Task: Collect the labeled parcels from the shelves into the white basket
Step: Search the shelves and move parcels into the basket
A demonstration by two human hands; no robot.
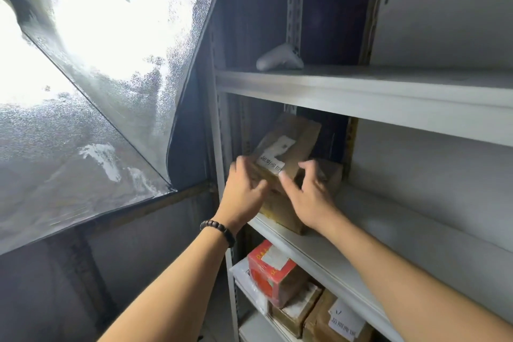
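Note:
A brown cardboard parcel (pixel 291 141) with a white label sits tilted on top of other brown boxes (pixel 280 215) on the middle shelf (pixel 327 255). My left hand (pixel 244 189) grips the parcel's left front corner. My right hand (pixel 311 194) holds its right front side, thumb near the label. On the shelf below lie a red box (pixel 270 272) with a white label and two brown labeled parcels (pixel 336 322). The white basket is not in view.
A white game controller (pixel 279 58) lies on the top shelf (pixel 361 91). A frosted window (pixel 97 64) with a dark frame fills the left side. A grey wall runs behind the shelves on the right.

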